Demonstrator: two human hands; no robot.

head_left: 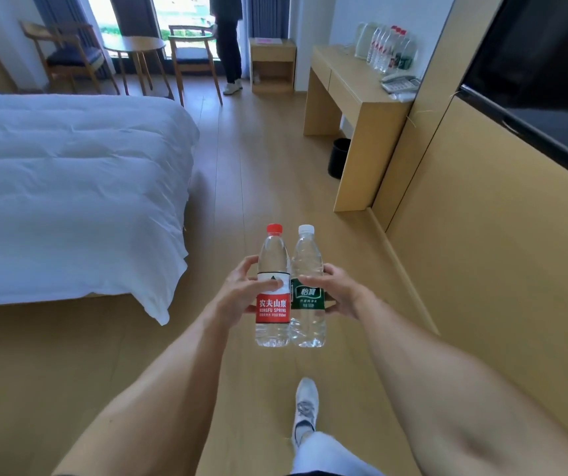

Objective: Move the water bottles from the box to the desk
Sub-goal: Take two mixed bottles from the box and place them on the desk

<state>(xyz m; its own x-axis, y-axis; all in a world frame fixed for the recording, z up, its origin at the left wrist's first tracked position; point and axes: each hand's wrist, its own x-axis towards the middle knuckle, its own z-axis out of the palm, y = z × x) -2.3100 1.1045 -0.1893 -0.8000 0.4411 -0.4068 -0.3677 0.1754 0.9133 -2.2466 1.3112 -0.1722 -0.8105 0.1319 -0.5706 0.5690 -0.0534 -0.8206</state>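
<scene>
Two water bottles stand upright and side by side between your hands, their sides touching, held in the air above the wooden floor (pixel 248 187). The red-capped bottle (pixel 273 293), with a red and white label, is on the left; your left hand (pixel 241 293) grips it around the label, thumb lying across the front and fingers curled behind. The white-capped bottle (pixel 307 290), with a green label, is on the right; your right hand (pixel 339 293) grips it from the outer side, thumb on the front above the label and fingers wrapped round the back. Both bottles are clear and full.

Below your hands, your white shoe (pixel 305 410) is planted on the floor. To the left of your hands lies a bed (pixel 69 173) with a white quilt. To the right runs a wood-panelled wall carrying a dark television (pixel 546 73). Ahead and to the right of your hands, well apart from them, stands the bench (pixel 351 87); on its far end is a row of further bottles (pixel 390 51), a kettle (pixel 365 39) beside them and a telephone (pixel 400 83) nearer you. A black bin (pixel 339 158) sits under the bench. Farther ahead, a round table (pixel 135 46) with two chairs stands by the window, where another person (pixel 229 39) stands.
</scene>
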